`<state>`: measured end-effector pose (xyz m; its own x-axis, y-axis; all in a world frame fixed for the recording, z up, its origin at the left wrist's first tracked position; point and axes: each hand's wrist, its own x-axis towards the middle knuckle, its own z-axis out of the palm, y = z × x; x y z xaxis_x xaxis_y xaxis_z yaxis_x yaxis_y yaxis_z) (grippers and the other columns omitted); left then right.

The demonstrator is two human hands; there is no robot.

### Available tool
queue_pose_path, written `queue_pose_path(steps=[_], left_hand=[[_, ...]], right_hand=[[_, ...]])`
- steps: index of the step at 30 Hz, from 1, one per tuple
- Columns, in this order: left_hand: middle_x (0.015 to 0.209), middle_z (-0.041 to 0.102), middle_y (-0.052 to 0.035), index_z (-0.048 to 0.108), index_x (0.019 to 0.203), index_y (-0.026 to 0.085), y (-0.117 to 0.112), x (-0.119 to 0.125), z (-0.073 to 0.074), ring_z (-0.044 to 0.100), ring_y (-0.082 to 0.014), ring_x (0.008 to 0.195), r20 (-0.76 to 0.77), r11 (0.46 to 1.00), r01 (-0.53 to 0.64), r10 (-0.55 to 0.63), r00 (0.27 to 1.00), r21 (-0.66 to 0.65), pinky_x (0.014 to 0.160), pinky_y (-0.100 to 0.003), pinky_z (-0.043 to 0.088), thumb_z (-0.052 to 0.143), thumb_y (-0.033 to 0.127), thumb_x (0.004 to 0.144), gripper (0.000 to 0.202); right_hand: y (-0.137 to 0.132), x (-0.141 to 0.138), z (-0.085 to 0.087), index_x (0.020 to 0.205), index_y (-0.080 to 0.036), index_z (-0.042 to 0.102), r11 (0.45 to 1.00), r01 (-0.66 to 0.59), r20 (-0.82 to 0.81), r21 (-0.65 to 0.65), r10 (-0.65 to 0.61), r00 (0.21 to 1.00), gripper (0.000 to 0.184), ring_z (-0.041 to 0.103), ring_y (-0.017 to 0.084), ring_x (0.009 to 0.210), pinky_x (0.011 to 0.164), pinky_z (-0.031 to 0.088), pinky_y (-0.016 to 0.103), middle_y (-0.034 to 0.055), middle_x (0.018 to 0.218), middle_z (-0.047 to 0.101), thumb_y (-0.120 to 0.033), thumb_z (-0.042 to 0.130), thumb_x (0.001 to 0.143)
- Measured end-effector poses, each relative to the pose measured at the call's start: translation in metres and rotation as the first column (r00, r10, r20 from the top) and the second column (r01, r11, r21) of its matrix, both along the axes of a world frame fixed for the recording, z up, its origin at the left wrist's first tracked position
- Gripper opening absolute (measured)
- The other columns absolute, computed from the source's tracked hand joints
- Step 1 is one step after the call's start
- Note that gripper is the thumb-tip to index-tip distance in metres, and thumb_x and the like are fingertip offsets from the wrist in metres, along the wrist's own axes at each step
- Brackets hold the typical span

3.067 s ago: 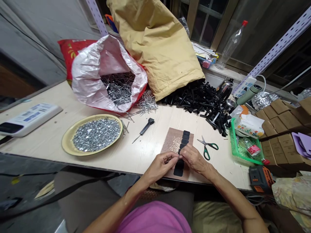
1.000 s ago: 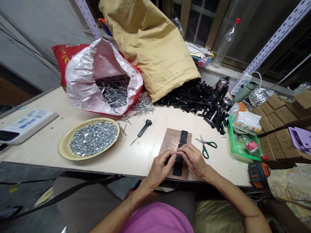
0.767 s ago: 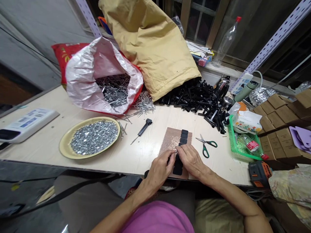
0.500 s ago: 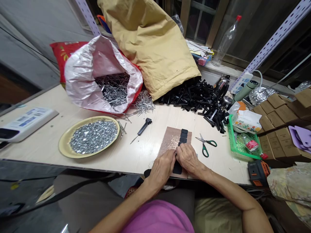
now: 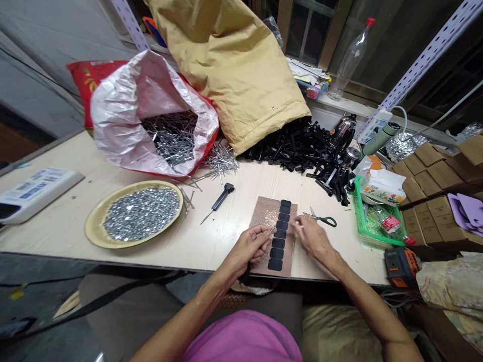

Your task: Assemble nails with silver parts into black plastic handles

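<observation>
My left hand (image 5: 251, 246) is closed in a pinch over the left part of a brown board (image 5: 260, 211). A thin metal pin tip shows between its thumb and forefinger; something dark under the palm is mostly hidden. Down the board runs a column of black rounded pads (image 5: 277, 243), with pale small bits scattered beside it. My right hand (image 5: 315, 241) is over the board's right edge, its fingers apart and slightly bent, with nothing visible in them. It covers part of the green-handled scissors (image 5: 326, 220). A black-handled metal pin (image 5: 219, 202) lies on the table to the left.
A yellow dish (image 5: 94, 229) of small shiny metal pieces stands left. Behind it, an open red-and-white sack (image 5: 116, 120) holds metal pins. Black plastic parts (image 5: 290, 143) spill from a tan sack (image 5: 241, 75). A green basket (image 5: 362, 221) and cardboard boxes (image 5: 439, 216) are at the right.
My hands, together over the black pads before, have come apart. The right one has moved right towards the scissors and opened; the left has shifted left, still pinching. More pads are uncovered.
</observation>
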<state>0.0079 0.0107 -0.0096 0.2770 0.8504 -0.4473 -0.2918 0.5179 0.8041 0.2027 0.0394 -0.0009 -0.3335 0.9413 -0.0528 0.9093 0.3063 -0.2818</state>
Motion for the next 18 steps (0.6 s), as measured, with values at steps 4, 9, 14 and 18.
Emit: queue_pose_path(steps=[4,9,14,18], left_hand=[[0.046,0.043,0.0097,0.064,0.091,0.015,0.002,-0.008,0.003,0.025,-0.0019,0.035,0.223,1.000,-0.005,0.002,0.975,0.014,0.036,-0.017,0.015,0.076,0.045,0.059,0.046],[0.047,0.052,0.0041,0.069,0.075,0.015,0.002,-0.012,0.001,0.041,-0.0058,0.044,0.279,0.984,-0.051,0.001,0.960,0.171,0.045,-0.020,0.030,0.079,0.047,0.056,0.039],[0.052,0.056,0.0026,0.071,0.070,0.016,0.000,-0.017,0.001,0.047,-0.0072,0.049,0.201,0.958,-0.042,-0.016,0.980,0.282,0.051,-0.021,0.036,0.079,0.045,0.058,0.033],[0.054,0.055,0.0029,0.071,0.069,0.017,0.001,-0.020,0.004,0.048,-0.0077,0.050,0.183,0.944,-0.053,-0.008,0.983,0.326,0.052,-0.022,0.038,0.078,0.044,0.060,0.030]], right_hand=[[0.002,0.059,-0.009,0.092,-0.017,0.058,0.983,0.148,0.281,0.105,-0.172,0.944,0.010,0.057,0.026,0.095,0.079,0.047,0.035,0.0131,0.105,0.061,-0.020,0.055,0.083],[0.003,0.092,-0.029,0.091,-0.018,0.060,0.985,0.071,0.290,0.159,-0.115,0.950,0.016,0.056,0.024,0.101,0.081,0.047,0.033,0.0113,0.113,0.059,-0.012,0.048,0.083],[0.007,0.096,-0.034,0.090,-0.017,0.059,0.979,0.041,0.216,0.201,-0.085,0.973,0.024,0.058,0.022,0.087,0.077,0.047,0.032,0.0099,0.098,0.063,-0.006,0.042,0.078],[0.010,0.096,-0.035,0.115,-0.017,0.052,0.972,0.032,0.216,0.232,-0.084,0.973,0.047,0.059,0.021,0.085,0.076,0.045,0.031,0.0077,0.099,0.065,-0.001,0.040,0.072]])
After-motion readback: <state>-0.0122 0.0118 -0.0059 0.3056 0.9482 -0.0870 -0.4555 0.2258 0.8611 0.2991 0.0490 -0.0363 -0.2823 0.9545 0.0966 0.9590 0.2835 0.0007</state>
